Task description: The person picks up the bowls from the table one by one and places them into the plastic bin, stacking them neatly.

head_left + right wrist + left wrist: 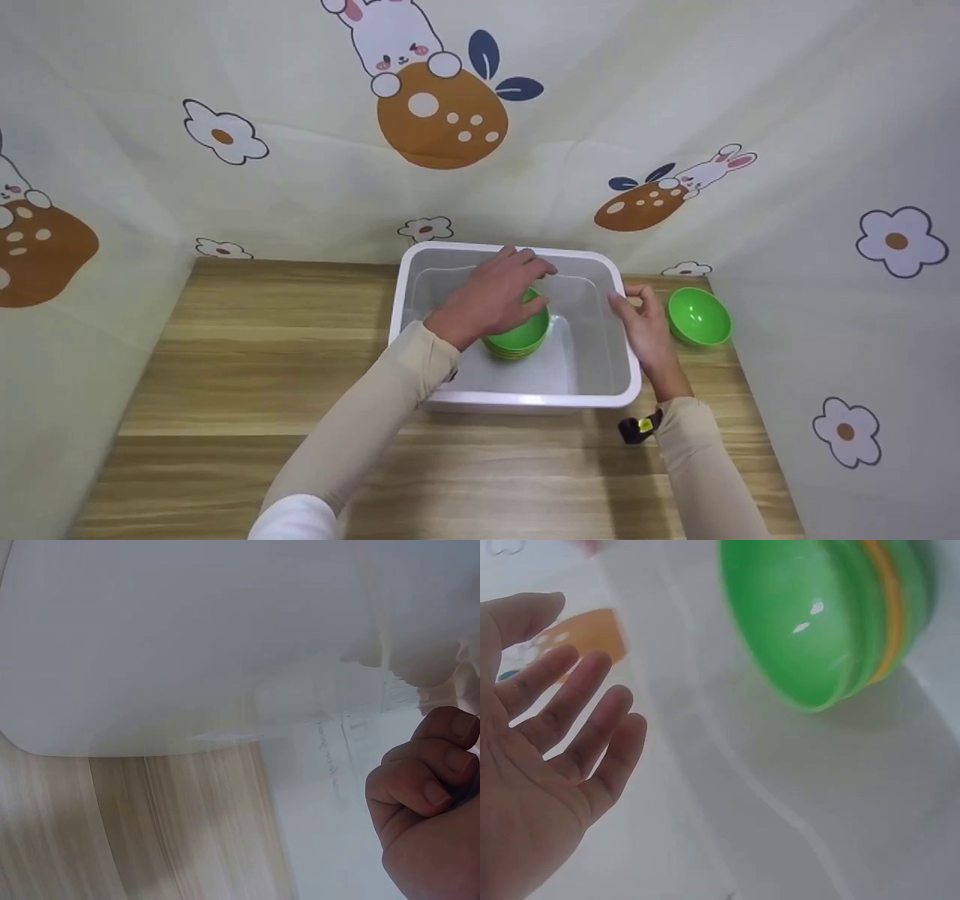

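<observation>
A white plastic tub (pixel 517 400) stands on the wooden table. Inside it is a stack of green bowls (pixel 517 341), with a yellow-orange bowl (pixel 892 611) among them in the left wrist view. My left hand (pixel 491 296) hovers over the stack with fingers spread loosely; in its wrist view the hand (pixel 555 742) is apart from the bowls and holds nothing. On the tub's right side, my right hand (pixel 651 334) holds the rim, thumb at the top edge. Its curled fingers (pixel 409 780) show outside the tub wall (pixel 187 652).
One more green bowl (pixel 699 316) sits on the table right of the tub, close to the right-hand curtain. A printed curtain (pixel 300 180) surrounds the back and sides. Bare wood table (pixel 285 360) extends left of the tub and in front.
</observation>
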{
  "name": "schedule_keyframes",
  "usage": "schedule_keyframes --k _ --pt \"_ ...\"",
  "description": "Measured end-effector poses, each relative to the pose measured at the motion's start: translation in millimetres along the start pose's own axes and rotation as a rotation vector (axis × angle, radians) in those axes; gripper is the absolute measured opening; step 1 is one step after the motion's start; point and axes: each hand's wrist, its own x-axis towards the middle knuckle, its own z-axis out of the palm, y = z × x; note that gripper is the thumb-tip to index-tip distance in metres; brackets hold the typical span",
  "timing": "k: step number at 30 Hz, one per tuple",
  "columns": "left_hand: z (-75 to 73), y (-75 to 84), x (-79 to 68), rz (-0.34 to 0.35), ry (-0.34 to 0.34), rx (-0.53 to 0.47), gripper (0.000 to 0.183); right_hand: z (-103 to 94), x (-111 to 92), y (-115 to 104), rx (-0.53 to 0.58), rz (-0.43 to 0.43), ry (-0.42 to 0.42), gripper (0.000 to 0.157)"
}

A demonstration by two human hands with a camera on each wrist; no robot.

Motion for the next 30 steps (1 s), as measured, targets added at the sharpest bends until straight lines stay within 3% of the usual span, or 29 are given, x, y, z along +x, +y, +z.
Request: schedule_keyframes --k 6,14,21,26,30 --pt "-33.4 8.6 -14.7 0.041 0.119 -0.026 0.037 -0.3 1 1 0.028 -0.005 -0.007 0.028" --pt "-64.4 11.8 -42.2 -0.003 0.194 -0.003 0.038 -5.5 0 -1 -0.065 0.024 0.004 0.037" --pt "-64.0 -16.6 -71.2 -0.119 0.330 0.005 0.035 -4.1 1 -2 -0.111 0.036 -0.001 0.044" --pt "-59.1 -38.0 -88.2 -0.233 0.350 -0.023 0.038 -3.7 0 -2 -0.164 0.013 0.005 0.049" --pt "-53.6 -50.3 -98.9 -0.301 0.395 -0.051 0.040 -3.6 -1 -3 -0.170 -0.055 0.024 0.046"
